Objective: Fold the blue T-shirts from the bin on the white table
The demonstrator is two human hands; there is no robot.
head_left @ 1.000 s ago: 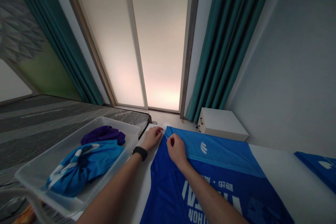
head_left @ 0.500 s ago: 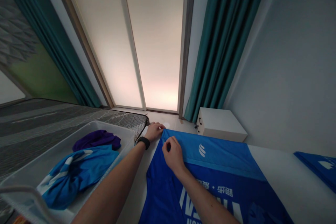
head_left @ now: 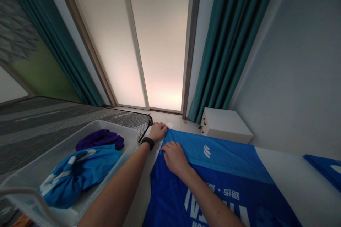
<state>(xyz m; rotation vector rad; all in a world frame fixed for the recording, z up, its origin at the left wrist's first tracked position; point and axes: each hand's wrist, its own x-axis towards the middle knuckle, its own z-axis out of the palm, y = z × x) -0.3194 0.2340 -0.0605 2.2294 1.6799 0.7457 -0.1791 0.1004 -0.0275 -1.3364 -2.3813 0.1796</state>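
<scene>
A blue sports shirt lies spread on the white table, its lighter blue band and white logo toward the far edge. White lettering on it reads upside down from here. My left hand, with a dark watch on the wrist, is at the shirt's far left corner, fingertips closed on the cloth. My right hand lies on the shirt just nearer to me, palm down and fingers stretched over its left edge. Part of the lettering is hidden under my right forearm.
A white plastic bin at the left holds a purple garment and a blue garment. Another folded blue garment lies on the white table at the right. Beyond stands a white cabinet, beside a dark grey mattress.
My right hand has gone from a raised, curled pinch to lying flatter on the cloth, a little to the left. My left hand stays at the corner. The view has shifted slightly.
</scene>
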